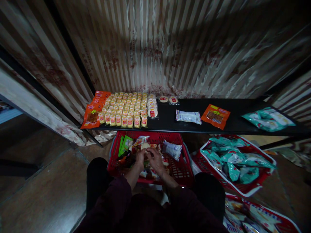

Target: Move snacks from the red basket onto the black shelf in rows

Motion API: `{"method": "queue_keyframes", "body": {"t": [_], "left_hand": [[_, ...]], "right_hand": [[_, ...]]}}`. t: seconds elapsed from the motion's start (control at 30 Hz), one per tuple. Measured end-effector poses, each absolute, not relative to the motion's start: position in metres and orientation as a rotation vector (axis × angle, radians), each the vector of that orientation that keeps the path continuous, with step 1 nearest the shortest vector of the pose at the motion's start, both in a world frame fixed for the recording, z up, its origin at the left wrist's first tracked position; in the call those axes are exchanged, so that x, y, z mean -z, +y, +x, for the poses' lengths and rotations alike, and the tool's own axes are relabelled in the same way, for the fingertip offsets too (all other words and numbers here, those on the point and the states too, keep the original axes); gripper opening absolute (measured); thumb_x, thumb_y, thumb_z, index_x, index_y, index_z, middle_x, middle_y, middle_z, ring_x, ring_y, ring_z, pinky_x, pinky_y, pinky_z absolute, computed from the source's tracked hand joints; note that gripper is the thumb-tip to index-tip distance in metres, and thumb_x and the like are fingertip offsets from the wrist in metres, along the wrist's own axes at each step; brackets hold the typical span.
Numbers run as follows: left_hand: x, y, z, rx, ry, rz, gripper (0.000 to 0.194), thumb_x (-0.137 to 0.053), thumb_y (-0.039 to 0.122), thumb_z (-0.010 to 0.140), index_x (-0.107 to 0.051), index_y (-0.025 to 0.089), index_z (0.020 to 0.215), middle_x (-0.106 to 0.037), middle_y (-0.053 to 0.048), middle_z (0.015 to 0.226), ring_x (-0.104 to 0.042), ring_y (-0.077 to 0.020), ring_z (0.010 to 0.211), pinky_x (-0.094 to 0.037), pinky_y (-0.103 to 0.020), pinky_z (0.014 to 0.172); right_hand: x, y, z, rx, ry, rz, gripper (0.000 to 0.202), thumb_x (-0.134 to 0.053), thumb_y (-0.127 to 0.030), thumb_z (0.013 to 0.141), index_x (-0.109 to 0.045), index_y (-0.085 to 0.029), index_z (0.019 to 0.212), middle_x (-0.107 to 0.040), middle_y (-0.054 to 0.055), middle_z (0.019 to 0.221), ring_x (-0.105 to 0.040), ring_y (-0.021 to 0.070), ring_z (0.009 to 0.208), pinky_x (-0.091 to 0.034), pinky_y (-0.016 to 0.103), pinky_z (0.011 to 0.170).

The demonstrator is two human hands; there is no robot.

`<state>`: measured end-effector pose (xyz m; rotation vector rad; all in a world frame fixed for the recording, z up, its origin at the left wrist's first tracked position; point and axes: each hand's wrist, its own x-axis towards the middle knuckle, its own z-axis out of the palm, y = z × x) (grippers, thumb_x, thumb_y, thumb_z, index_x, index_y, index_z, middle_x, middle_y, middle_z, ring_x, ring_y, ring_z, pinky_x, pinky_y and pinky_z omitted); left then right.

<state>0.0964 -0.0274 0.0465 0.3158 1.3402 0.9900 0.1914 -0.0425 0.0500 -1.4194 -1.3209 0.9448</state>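
Observation:
My left hand [139, 158] and my right hand [155, 160] meet over a red plastic basket [184, 166]. Between their closed fingers is a pale round packaged cake [145, 146], partly covered by the fingers. Below them lie mixed packets, among them a green packet [125, 144] and a white wrapped snack [172, 149]. On the black shelf [167, 121] just beyond, small yellow wrapped cakes [123, 110] stand in tight rows. Beside those rows is a line of white round packaged cakes [152, 111], with two more round cakes [173, 100] at the back.
Orange snack packets [91, 117] lie at the shelf's left end. To the right are a white packet [189, 116], another orange packet [215, 116] and teal packets [268, 119]. A red basket [255, 187] of teal bags and another basket [289, 223] stand at my right.

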Motion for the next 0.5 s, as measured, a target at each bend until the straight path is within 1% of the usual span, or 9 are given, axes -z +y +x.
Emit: {"method": "queue_keyframes", "body": {"t": [0.07, 0.17, 0.33, 0.43, 0.5], "left_hand": [[-0.046, -0.026, 0.092, -1.016, 1.362, 0.229, 0.023, -0.058, 0.034, 0.079, -0.061, 0.016, 0.093, -0.068, -0.005, 0.086, -0.064, -0.0155, 0.075, -0.049, -0.025, 0.068], [-0.048, -0.026, 0.084, -1.0, 1.332, 0.125, 0.027, -0.06, 0.033, 0.077, -0.061, 0.015, 0.098, -0.068, -0.006, 0.084, -0.064, -0.0148, 0.069, -0.049, -0.025, 0.064], [-0.052, -0.027, 0.08, -0.991, 1.203, 0.045, 0.032, -0.053, 0.028, 0.081, -0.059, 0.013, 0.109, -0.068, -0.008, 0.082, -0.063, -0.0159, 0.065, -0.048, -0.024, 0.055], [-0.052, -0.027, 0.082, -0.98, 1.2, 0.027, 0.035, -0.056, 0.03, 0.081, -0.058, 0.013, 0.111, -0.069, -0.009, 0.081, -0.064, -0.0159, 0.065, -0.049, -0.023, 0.054], [-0.052, -0.027, 0.083, -0.963, 1.217, 0.015, 0.036, -0.058, 0.031, 0.08, -0.058, 0.012, 0.111, -0.069, -0.008, 0.079, -0.063, -0.0153, 0.064, -0.049, -0.023, 0.054]], "right_hand": [[-0.045, -0.04, 0.195, -0.947, -1.282, -1.43, 0.02, -0.058, -0.027, 0.07, -0.071, -0.026, 0.086, -0.069, 0.004, 0.097, -0.059, 0.0224, 0.096, -0.04, 0.036, 0.096], [-0.035, -0.035, 0.201, -0.926, -1.098, -1.533, 0.021, -0.059, -0.031, 0.069, -0.07, -0.025, 0.086, -0.069, 0.003, 0.095, -0.06, 0.0224, 0.094, -0.041, 0.036, 0.093], [-0.023, -0.031, 0.207, -1.1, -0.902, -1.524, 0.026, -0.065, -0.037, 0.066, -0.068, -0.024, 0.088, -0.07, 0.002, 0.09, -0.062, 0.0211, 0.087, -0.045, 0.033, 0.084], [-0.02, -0.03, 0.206, -1.176, -0.875, -1.5, 0.027, -0.067, -0.039, 0.065, -0.068, -0.023, 0.087, -0.071, 0.001, 0.086, -0.062, 0.0205, 0.082, -0.047, 0.031, 0.079], [-0.018, -0.031, 0.206, -1.179, -0.885, -1.516, 0.028, -0.066, -0.04, 0.065, -0.067, -0.023, 0.087, -0.071, 0.001, 0.087, -0.062, 0.0208, 0.083, -0.048, 0.032, 0.078]]}}
